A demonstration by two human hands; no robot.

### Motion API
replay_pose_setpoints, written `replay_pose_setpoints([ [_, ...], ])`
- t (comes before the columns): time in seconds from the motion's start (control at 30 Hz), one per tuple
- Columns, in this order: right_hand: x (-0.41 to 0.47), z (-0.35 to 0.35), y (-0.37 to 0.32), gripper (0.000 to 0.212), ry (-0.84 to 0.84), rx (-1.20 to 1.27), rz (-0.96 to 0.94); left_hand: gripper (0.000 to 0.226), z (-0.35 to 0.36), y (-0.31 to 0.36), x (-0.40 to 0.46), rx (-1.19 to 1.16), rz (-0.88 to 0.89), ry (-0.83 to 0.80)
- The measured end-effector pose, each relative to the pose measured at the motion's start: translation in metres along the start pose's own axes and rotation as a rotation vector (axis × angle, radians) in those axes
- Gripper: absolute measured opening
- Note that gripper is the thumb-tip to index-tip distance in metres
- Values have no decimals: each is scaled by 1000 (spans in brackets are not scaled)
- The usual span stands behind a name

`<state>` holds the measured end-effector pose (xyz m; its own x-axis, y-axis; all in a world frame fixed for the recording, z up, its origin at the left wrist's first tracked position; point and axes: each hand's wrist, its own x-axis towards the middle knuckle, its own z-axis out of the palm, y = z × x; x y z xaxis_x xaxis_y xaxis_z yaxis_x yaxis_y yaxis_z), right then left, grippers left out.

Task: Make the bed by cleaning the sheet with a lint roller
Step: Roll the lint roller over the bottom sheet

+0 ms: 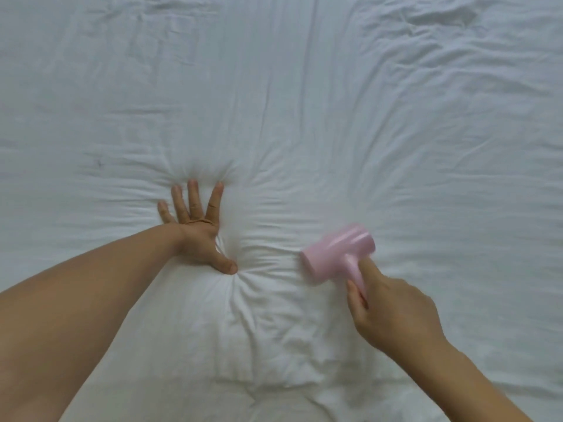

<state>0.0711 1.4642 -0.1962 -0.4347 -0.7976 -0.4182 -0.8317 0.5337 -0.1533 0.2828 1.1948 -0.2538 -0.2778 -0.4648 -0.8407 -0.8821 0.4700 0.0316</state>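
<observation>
A white, wrinkled sheet (304, 102) fills the whole view. My left hand (198, 226) lies flat on it with fingers spread, pressing a dent into the bedding so creases fan out around it. My right hand (393, 312) grips the handle of a pink lint roller (338, 252), with the forefinger stretched along the handle. The roller's drum is blurred and lies on the sheet to the right of my left thumb.
Deeper folds bunch up at the far right (441, 19) and a raised ridge runs across near the bottom (274, 382). A small dark speck (99, 162) sits on the sheet left of my left hand.
</observation>
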Motion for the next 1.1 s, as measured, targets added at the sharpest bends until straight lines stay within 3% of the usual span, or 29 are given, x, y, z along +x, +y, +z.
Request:
replay_pose_setpoints([
  [0.1,-15,7,5,16,-15,-54,15,171,1,-1,0,-3,2,10],
  [0.17,4,7,-4,15,71,-31,-14,172,1,0,1,-5,-3,14],
  [0.3,84,1,-40,37,147,55,-85,173,3,0,1,-5,-16,18],
  [0.4,117,-7,-59,28,149,124,-99,173,3,2,1,-7,-15,27],
  [0.57,44,4,-19,25,111,79,-75,173,3,-1,1,-4,-1,26],
  [0.73,-27,13,10,18,-48,-26,13,173,3,-2,2,-20,18,25],
  [1.1,156,-37,-86,18,115,123,-152,174,3,1,2,-15,-5,39],
])
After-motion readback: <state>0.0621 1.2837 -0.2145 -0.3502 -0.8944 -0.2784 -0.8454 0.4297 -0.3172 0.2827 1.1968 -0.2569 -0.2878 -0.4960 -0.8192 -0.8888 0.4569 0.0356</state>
